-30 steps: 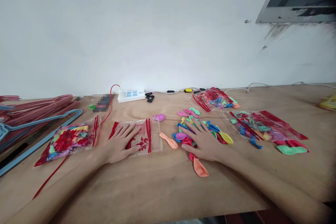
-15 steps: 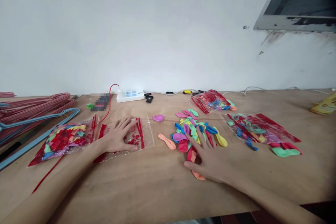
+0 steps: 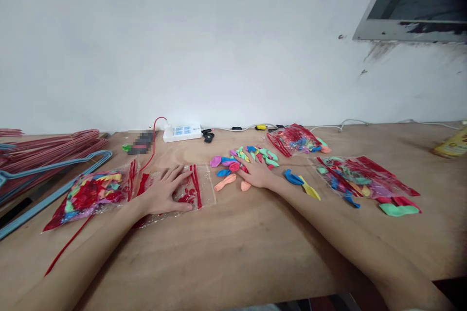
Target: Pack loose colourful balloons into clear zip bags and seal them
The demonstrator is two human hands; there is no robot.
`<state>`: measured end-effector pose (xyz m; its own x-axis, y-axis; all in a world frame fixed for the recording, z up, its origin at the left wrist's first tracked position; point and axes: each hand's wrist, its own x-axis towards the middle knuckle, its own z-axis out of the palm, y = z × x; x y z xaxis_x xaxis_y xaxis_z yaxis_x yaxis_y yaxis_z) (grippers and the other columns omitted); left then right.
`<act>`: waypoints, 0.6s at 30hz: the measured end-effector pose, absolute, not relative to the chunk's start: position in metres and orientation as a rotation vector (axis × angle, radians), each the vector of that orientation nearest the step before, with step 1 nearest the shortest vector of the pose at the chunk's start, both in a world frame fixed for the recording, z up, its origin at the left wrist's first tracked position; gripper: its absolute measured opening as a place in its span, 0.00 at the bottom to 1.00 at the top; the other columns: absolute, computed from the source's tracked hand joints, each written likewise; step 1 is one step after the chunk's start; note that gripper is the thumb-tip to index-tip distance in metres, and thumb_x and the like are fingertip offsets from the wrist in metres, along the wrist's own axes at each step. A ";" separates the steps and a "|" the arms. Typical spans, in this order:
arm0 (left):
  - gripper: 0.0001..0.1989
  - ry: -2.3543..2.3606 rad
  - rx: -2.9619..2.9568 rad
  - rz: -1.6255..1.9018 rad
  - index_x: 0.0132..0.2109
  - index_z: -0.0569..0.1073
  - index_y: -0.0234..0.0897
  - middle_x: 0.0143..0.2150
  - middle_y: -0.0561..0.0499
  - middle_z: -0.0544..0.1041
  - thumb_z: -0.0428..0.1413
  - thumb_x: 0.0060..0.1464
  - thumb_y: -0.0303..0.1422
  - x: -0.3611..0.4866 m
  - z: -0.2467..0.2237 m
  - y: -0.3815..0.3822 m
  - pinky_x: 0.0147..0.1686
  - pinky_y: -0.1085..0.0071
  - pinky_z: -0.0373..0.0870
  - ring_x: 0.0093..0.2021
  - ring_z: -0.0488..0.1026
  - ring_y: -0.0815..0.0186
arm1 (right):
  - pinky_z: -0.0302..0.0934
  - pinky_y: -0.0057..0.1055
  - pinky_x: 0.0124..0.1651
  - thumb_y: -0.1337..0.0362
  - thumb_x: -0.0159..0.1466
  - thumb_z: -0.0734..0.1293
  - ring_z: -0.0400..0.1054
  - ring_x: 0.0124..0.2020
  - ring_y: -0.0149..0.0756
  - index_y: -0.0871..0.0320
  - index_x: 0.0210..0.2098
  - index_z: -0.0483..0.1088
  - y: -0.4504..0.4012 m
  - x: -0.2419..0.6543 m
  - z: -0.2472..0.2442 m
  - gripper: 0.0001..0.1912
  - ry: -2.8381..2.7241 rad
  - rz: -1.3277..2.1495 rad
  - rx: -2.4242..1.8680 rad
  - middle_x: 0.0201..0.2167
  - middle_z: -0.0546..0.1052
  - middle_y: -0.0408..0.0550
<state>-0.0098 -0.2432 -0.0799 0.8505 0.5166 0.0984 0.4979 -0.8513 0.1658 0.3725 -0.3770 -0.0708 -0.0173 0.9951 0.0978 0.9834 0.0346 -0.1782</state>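
Head view: left hand (image 3: 166, 194), spread, is resting on a flat printed bag (image 3: 196, 186); right hand (image 3: 258, 173), spread, is lying over a balloon pile (image 3: 230, 161) on the bench (image 3: 233, 252), while 2 balloons (image 3: 310, 188) are lying apart, beside the right forearm (image 3: 310, 209)

- Centre: balloons (image 3: 234, 167) under the right hand (image 3: 257, 174)
- Left of centre: one bag (image 3: 188, 195) under the left hand (image 3: 166, 192)
- Far left: hangers (image 3: 69, 149) beside a second bag (image 3: 93, 193)
- Right: third bag (image 3: 367, 179); behind it, leftward, a fourth bag (image 3: 296, 138)
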 end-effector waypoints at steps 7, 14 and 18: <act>0.58 0.788 2.880 0.203 0.80 0.57 0.45 0.82 0.35 0.50 0.61 0.52 0.70 -0.011 -0.080 -0.245 0.76 0.34 0.41 0.81 0.47 0.35 | 0.39 0.68 0.77 0.37 0.76 0.54 0.43 0.80 0.65 0.41 0.80 0.52 -0.413 0.388 -0.050 0.38 -2.038 -0.306 -2.092 0.81 0.52 0.48; 0.60 0.862 2.830 0.102 0.80 0.57 0.46 0.83 0.36 0.48 0.60 0.50 0.71 -0.013 -0.067 -0.247 0.76 0.35 0.42 0.81 0.45 0.35 | 0.52 0.62 0.75 0.40 0.77 0.46 0.51 0.78 0.62 0.58 0.79 0.51 -0.510 0.434 -0.074 0.41 -1.454 -0.297 -2.502 0.78 0.58 0.61; 0.60 0.872 2.822 0.078 0.80 0.58 0.44 0.82 0.36 0.49 0.61 0.49 0.71 -0.013 -0.065 -0.246 0.76 0.35 0.43 0.81 0.44 0.34 | 0.51 0.62 0.75 0.40 0.77 0.46 0.55 0.77 0.63 0.58 0.77 0.56 -0.526 0.443 -0.093 0.41 -1.555 -0.241 -2.501 0.75 0.64 0.61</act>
